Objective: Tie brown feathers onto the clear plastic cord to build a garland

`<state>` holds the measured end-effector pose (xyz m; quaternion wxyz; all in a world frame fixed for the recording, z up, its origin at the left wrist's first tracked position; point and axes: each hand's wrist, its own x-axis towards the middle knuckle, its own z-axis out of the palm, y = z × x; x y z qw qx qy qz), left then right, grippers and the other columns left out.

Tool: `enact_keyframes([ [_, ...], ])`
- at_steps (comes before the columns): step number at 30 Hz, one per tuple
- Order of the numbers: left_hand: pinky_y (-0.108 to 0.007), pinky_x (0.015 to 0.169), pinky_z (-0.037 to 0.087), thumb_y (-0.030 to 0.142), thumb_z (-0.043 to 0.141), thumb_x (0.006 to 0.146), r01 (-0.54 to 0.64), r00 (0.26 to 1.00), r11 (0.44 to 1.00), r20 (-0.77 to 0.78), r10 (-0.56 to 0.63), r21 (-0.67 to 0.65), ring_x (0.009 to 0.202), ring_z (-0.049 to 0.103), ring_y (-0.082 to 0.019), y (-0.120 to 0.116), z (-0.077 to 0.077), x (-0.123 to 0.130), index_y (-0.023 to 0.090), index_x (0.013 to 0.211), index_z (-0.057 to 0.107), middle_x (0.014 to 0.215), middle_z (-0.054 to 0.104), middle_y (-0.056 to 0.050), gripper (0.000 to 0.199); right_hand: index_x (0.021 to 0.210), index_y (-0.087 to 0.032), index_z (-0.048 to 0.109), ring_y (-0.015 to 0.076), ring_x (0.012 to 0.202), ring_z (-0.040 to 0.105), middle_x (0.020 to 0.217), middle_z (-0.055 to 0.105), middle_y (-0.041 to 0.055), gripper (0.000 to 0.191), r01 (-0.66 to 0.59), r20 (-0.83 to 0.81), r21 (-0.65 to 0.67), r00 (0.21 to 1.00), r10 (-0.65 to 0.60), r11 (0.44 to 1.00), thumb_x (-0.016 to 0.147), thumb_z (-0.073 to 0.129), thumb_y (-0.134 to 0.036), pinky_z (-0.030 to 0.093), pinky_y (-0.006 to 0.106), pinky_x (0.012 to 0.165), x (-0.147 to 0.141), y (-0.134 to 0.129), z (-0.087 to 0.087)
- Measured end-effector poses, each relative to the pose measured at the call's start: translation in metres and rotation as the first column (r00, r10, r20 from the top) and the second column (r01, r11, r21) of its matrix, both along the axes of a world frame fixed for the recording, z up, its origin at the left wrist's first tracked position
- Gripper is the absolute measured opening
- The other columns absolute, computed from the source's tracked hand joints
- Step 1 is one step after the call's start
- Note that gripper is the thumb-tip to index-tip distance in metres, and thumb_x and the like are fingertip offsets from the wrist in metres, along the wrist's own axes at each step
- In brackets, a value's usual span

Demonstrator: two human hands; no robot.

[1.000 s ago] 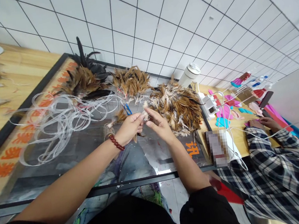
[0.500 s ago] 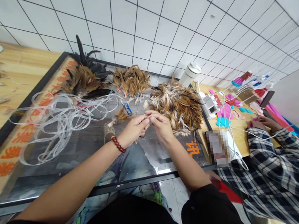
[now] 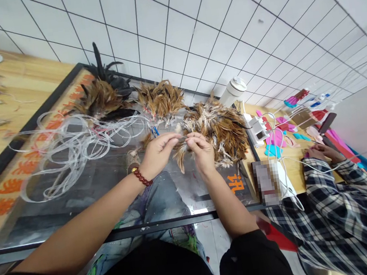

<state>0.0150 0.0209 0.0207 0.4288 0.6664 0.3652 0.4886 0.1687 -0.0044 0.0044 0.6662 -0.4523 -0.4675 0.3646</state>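
My left hand [image 3: 160, 151] and my right hand [image 3: 201, 152] meet above the dark tabletop, both with fingers pinched. Between their fingertips is the base of a small brown feather [image 3: 180, 159], which hangs down between the hands. Close behind my right hand lies a large pile of brown feathers [image 3: 228, 132]. Another brown feather bunch [image 3: 161, 97] sits farther back. Just beyond my left hand is a small blue tool [image 3: 154, 131], partly covered. A loose tangle of clear strips [image 3: 77, 146] spreads to the left.
Dark and brown feathers [image 3: 106, 95] stand at the back left. A white bottle [image 3: 234, 90] is behind the large pile. On the right are a power strip [image 3: 258, 129], cables and coloured pieces, with a person in a plaid sleeve [image 3: 323, 183] beside them. The table's front edge [image 3: 180, 221] runs below my forearms.
My hands have moved slightly apart at the palms, and the small feather now shows hanging between them. My left hand has shifted left and covers more of the blue tool.
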Motion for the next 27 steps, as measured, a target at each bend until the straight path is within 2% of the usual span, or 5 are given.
enact_keyframes([
  [6, -0.027, 0.069, 0.047, 0.038, 0.053, 0.084, 0.323, 0.946, 0.898, 0.126, -0.298, -0.299, 0.065, 0.058, -0.014, -0.008, -0.006, 0.009, 0.015, 0.07, 0.062, 0.066, 0.062, -0.002, 0.029, 0.076, -0.024, 0.074, 0.0172, 0.104, 0.056, 0.101, 0.063, 0.0037, 0.009, -0.117, -0.001, -0.081, 0.993, 0.117, 0.99, 0.073, 0.071, -0.03, 0.045, 0.032, 0.093, -0.01, -0.002, -0.006],
  [12, -0.018, 0.045, 0.033, 0.028, 0.058, 0.08, 0.326, 0.937, 0.747, 0.304, -0.174, -0.579, 0.044, 0.039, -0.006, -0.005, -0.009, 0.006, 0.013, 0.071, 0.058, 0.052, 0.044, 0.004, 0.017, 0.097, -0.022, 0.071, 0.0172, 0.091, 0.062, 0.107, 0.067, 0.0069, 0.03, -0.175, -0.082, -0.179, 0.983, 0.162, 0.968, 0.083, 0.058, -0.044, 0.051, 0.034, 0.082, -0.001, 0.001, -0.006],
  [15, -0.016, 0.042, 0.025, 0.027, 0.06, 0.078, 0.351, 0.927, 0.71, 0.332, -0.172, -0.61, 0.043, 0.033, -0.004, -0.006, -0.006, 0.007, 0.011, 0.072, 0.06, 0.054, 0.042, 0.004, 0.017, 0.111, -0.025, 0.067, 0.0178, 0.105, 0.059, 0.121, 0.063, 0.006, 0.034, -0.088, 0.192, -0.09, 0.976, 0.104, 0.992, 0.088, 0.051, -0.044, 0.047, 0.036, 0.094, 0.005, -0.003, 0.002],
  [19, -0.015, 0.041, 0.021, 0.032, 0.066, 0.075, 0.42, 0.892, 0.689, 0.407, -0.195, -0.591, 0.044, 0.031, -0.003, -0.008, -0.005, 0.008, 0.012, 0.064, 0.055, 0.054, 0.042, 0.003, 0.026, 0.124, -0.029, 0.059, 0.0168, 0.125, 0.05, 0.131, 0.058, 0.0029, 0.037, -0.191, 0.497, -0.01, 0.851, 0.171, 0.981, 0.092, 0.045, -0.042, 0.036, 0.037, 0.109, 0.006, -0.008, 0.008],
  [27, -0.015, 0.041, 0.02, 0.036, 0.066, 0.075, 0.378, 0.911, 0.714, 0.374, -0.173, -0.589, 0.043, 0.03, -0.003, -0.007, -0.004, 0.008, 0.011, 0.07, 0.06, 0.054, 0.042, 0.003, 0.026, 0.133, -0.029, 0.051, 0.0167, 0.119, 0.054, 0.138, 0.052, 0.0039, 0.045, -0.191, 0.483, -0.003, 0.859, 0.168, 0.982, 0.093, 0.04, -0.046, 0.039, 0.036, 0.107, 0.004, -0.006, 0.002],
])
